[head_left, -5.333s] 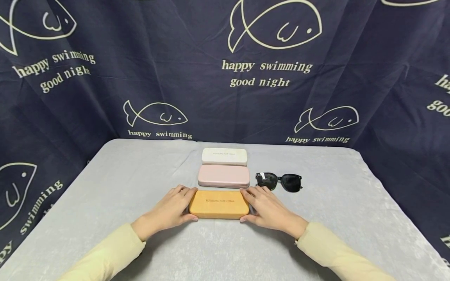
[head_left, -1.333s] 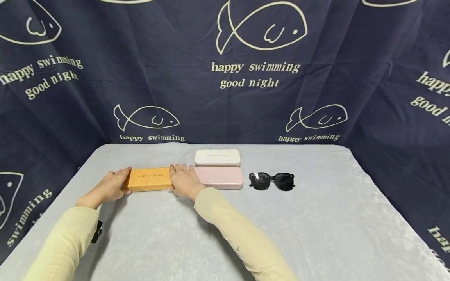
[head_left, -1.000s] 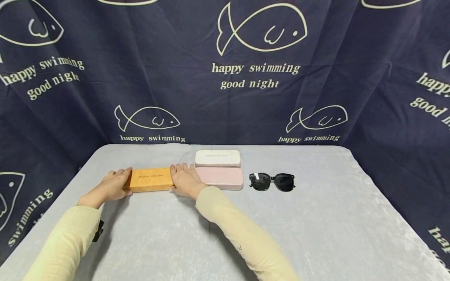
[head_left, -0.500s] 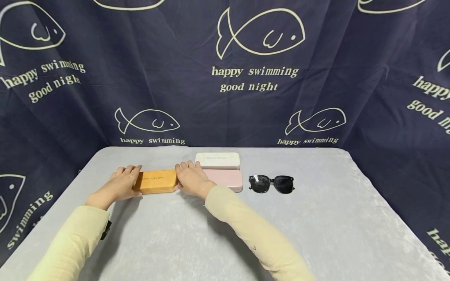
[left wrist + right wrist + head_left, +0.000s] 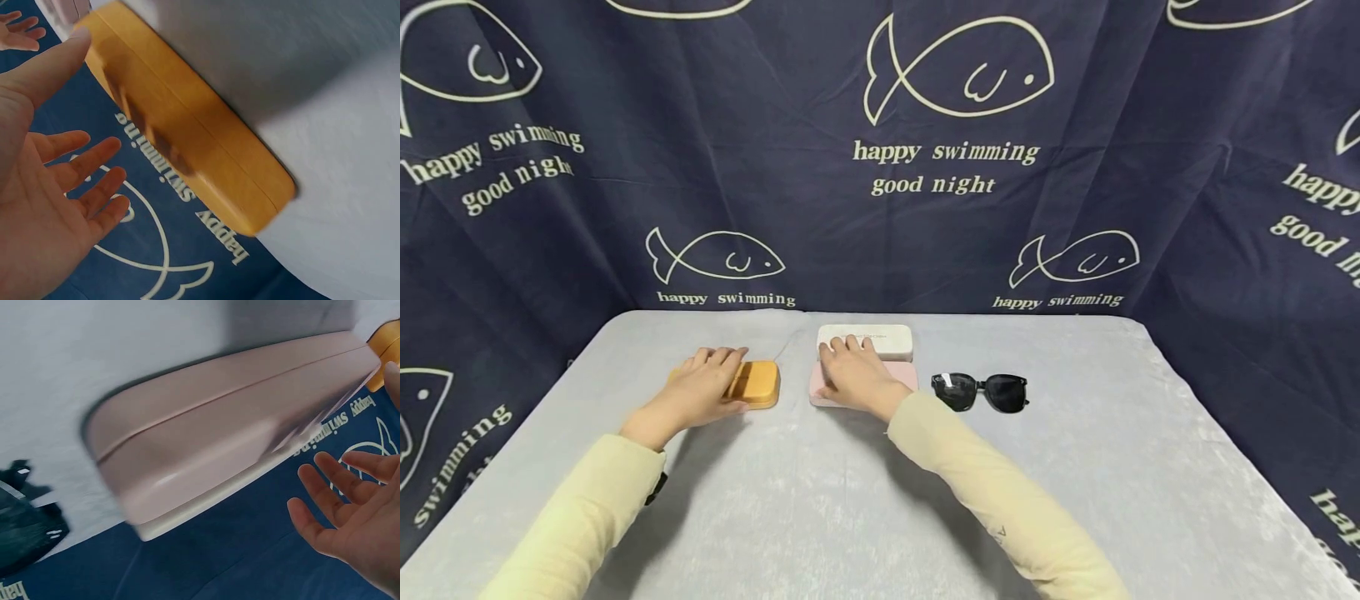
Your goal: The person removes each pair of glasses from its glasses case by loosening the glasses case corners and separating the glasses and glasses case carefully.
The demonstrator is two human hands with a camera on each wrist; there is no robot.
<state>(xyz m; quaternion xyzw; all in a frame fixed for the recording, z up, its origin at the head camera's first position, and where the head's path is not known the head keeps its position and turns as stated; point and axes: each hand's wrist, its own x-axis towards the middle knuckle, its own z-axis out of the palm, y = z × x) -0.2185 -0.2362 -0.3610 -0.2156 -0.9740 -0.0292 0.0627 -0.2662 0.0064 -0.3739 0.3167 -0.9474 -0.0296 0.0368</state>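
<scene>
Orange case (image 5: pixel 187 119) sits on the left of the desk (image 5: pixel 820 508), just let go. The left hand (image 5: pixel 697 393) is spread over it; the right hand (image 5: pixel 856 377), spread too, has moved over the pink case (image 5: pixel 212 425). Moving the orange one looks done.

The orange case (image 5: pixel 190 117) and pink case (image 5: pixel 237 419) look smooth, the sunglasses (image 5: pixel 995 391) glossy (perhaps plastic).

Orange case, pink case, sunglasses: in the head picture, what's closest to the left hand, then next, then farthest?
1. Orange case: partly hidden by the left hand.
2. Pink case: in the middle, partly hidden by the right hand.
3. Sunglasses: over on the right.
</scene>
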